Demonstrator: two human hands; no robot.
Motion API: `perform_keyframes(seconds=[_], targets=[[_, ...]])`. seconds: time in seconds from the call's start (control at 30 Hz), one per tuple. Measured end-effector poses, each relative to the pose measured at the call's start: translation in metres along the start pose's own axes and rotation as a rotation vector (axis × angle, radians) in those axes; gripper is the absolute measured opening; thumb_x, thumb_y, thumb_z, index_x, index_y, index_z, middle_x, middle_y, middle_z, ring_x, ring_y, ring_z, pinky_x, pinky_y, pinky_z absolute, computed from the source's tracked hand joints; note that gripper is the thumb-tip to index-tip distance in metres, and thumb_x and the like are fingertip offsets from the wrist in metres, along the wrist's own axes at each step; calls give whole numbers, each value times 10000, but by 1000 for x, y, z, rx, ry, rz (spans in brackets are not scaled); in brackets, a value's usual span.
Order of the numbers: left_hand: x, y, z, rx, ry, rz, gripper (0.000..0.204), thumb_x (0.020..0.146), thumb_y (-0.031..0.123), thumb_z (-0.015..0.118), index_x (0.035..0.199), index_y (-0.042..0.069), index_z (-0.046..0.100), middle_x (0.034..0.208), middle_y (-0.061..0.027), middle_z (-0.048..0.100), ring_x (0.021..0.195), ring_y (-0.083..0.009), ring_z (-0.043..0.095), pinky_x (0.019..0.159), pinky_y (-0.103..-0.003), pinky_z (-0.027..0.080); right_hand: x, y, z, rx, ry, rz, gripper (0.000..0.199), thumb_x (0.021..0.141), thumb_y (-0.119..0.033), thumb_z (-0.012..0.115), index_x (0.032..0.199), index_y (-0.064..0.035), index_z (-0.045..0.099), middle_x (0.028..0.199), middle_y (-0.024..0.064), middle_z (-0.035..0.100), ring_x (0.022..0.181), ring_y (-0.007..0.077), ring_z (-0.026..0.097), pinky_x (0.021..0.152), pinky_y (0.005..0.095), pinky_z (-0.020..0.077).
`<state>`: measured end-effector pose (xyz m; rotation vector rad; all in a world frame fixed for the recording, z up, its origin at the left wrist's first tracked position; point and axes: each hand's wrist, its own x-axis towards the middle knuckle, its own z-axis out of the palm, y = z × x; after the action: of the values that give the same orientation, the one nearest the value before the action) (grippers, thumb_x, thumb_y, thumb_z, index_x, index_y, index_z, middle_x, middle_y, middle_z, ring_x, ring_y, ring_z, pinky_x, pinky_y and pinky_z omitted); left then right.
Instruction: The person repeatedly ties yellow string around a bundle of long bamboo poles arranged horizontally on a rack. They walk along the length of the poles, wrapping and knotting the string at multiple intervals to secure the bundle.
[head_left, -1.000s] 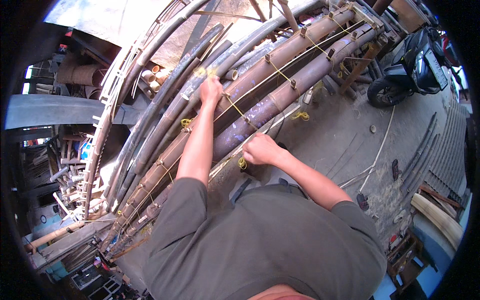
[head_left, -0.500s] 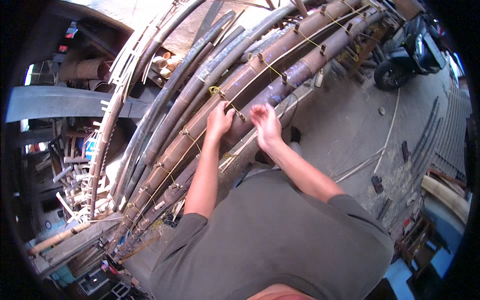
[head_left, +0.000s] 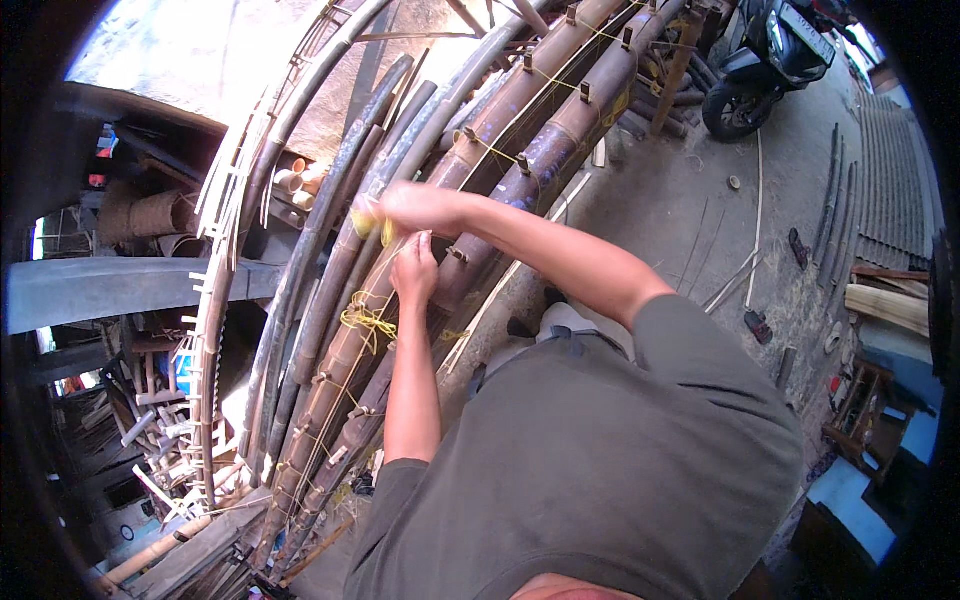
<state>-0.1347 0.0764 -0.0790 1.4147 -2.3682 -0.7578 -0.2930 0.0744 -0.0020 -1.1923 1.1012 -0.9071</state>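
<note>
Yellow twine [head_left: 362,223] is being blurred, looking bright, bunched | being grasped by right hand [head_left: 412,207] | left hand [head_left: 414,270] being clenched, contents hidden

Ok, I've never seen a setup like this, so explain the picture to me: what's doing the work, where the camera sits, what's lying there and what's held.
There is no machine here, just a person's two bare hands. The camera is worn on the head and looks down through a wide fisheye lens, so straight things bend. The dark shirt is the wearer's own.

Ahead run thick bamboo poles, with short pegs standing along them and yellow cord tied across. A loose tangle of yellow cord lies on one pole.

The right hand, blurred, reaches across above the left hand. It appears to hold yellow cord; what the left fingers pinch is too small to tell.
</note>
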Motion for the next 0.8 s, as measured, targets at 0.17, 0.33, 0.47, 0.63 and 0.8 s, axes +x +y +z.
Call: perform_keyframes(seconds=[0.17, 0.33, 0.47, 0.63, 0.8], targets=[[-1, 11, -1, 38, 10, -62, 353, 972, 440, 466, 1060, 173, 681, 923, -191, 685, 927, -405, 645, 778, -485, 490, -119, 110, 65, -973, 28, -472, 483, 916, -403, 521, 650, -20, 650, 619, 215, 607, 654, 413, 615, 762, 483, 512], [27, 26, -17, -561, 71, 35, 214, 994, 146, 536, 995, -23, 667, 847, -83, 684, 775, -122, 645, 720, -232, 511, -112, 27, 70, -569, 90, -470, 499, 931, -385, 512, 614, -15, 618, 642, 214, 616, 640, 407, 602, 717, 490, 492], [94, 25, -42, -474, 222, 17, 265, 996, 192, 501, 966, 8, 689, 771, -84, 669, 734, -163, 647, 677, -281, 485, -123, 4, 40, -716, 72, -326, 543, 971, -374, 449, 607, -3, 606, 653, 225, 608, 664, 413, 611, 653, 515, 495], [133, -40, 15, 0, 251, -94, 321, 930, 320, 492, 979, 96, 717, 949, -224, 680, 926, -414, 654, 821, -501, 508, -126, 85, 55, -406, 155, -426, 443, 1000, -315, 433, 723, -40, 642, 711, 207, 620, 755, 365, 619, 883, 444, 456], [138, -28, 17, 124, 183, -99, 341, 945, 305, 463, 969, 68, 707, 970, -255, 667, 926, -442, 644, 828, -532, 497, -129, 69, 62, -770, 190, -418, 490, 980, -325, 440, 633, -13, 589, 651, 219, 586, 727, 398, 606, 753, 461, 485]])
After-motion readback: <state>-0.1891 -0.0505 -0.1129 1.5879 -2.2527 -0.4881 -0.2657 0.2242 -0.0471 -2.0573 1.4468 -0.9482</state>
